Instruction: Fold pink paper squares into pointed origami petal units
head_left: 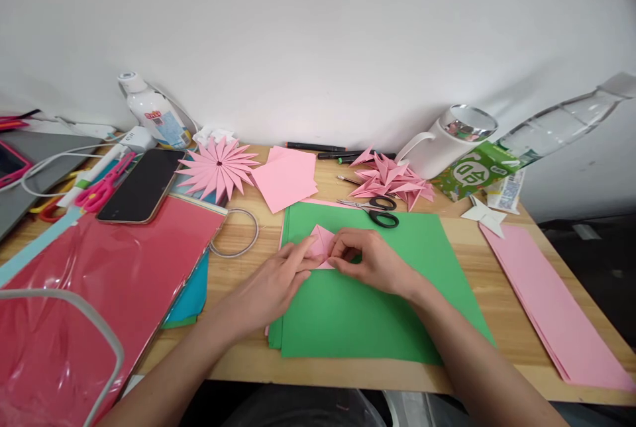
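Observation:
A small folded piece of pink paper [322, 239] with crease lines lies on a stack of green paper [377, 328]. On its left side, my left hand [283, 275] rests with fingers stretched out, pressing it down. My right hand [370, 258] pinches the paper's right edge between thumb and fingertips. The fingers partly cover the paper's lower and right parts. Just beyond my right hand, black-handled scissors [381, 210] lie at the far edge of the green stack.
Behind are pink square sheets [285, 179], a pink folded-paper star [219, 163], a pile of folded pink pieces [392, 182] and a white mug [442, 142]. A phone [142, 187] and red paper in plastic [99, 288] lie left, long pink strips [556, 308] right.

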A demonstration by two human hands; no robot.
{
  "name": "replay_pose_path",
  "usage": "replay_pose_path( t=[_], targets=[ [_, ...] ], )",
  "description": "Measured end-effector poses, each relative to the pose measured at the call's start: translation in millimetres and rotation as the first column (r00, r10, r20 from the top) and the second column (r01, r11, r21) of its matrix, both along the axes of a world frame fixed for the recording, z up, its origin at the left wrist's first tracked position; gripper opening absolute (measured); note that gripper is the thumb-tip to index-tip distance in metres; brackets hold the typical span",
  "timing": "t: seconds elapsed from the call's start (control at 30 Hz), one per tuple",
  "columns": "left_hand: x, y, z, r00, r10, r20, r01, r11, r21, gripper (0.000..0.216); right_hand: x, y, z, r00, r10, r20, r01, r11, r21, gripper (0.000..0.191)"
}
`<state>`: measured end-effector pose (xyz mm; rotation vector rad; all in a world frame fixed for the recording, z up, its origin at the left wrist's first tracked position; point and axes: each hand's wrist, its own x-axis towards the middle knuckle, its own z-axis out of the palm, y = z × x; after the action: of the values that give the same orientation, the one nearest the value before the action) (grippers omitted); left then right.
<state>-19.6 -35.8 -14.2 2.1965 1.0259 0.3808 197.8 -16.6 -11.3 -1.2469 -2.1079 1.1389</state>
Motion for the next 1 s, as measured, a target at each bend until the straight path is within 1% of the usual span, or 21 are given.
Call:
replay_pose_path(
  t=[0.1, 0.2, 0.3, 0.37, 0.43, 0.57, 0.73, 0.83, 1.0],
  targets=[
    [5, 4, -2.2, 0.999, 0.036, 0.036, -0.036, 0.999, 0.010, 0.044, -4, -1, -1.8, 0.998, -0.050, 0.025, 0.050, 0.999, 0.018, 0.010],
    [10, 7, -4.4, 0.994, 0.066, 0.085, -0.067, 0.998, 0.008, 0.042, -7, -3, -2.2, 0.996, -0.082, 0.036, 0.082, 0.997, 0.007, 0.009],
    [14, 9, -5.3, 0.979, 0.146, 0.139, -0.142, 0.989, -0.037, 0.042, -9, -4, -2.2, 0.992, -0.112, 0.051, 0.112, 0.994, 0.006, 0.008],
    [17, 10, -4.9, 0.967, 0.199, 0.160, -0.190, 0.979, -0.071, 0.037, -9, -5, -2.5, 0.991, -0.122, 0.058, 0.121, 0.992, 0.024, 0.008],
    [22, 10, -3.9, 0.951, 0.264, 0.159, -0.251, 0.963, -0.095, 0.032, -9, -6, -3.0, 0.990, -0.124, 0.062, 0.121, 0.991, 0.050, 0.008],
    [30, 8, -0.9, 0.906, 0.403, 0.133, -0.385, 0.912, -0.140, 0.033, -9, -8, -2.8, 0.986, -0.134, 0.102, 0.125, 0.988, 0.089, 0.008],
    [35, 8, 2.6, 0.858, 0.500, 0.117, -0.471, 0.858, -0.206, 0.030, -9, -7, -1.4, 0.980, -0.146, 0.137, 0.134, 0.987, 0.088, 0.011],
    [38, 6, 2.2, 0.836, 0.531, 0.137, -0.502, 0.842, -0.199, 0.028, -10, -7, -1.4, 0.977, -0.157, 0.144, 0.146, 0.986, 0.086, 0.011],
    [43, 2, -0.6, 0.802, 0.569, 0.181, -0.550, 0.822, -0.145, 0.025, -9, -7, -3.2, 0.971, -0.177, 0.160, 0.162, 0.982, 0.102, 0.010]
  ],
)
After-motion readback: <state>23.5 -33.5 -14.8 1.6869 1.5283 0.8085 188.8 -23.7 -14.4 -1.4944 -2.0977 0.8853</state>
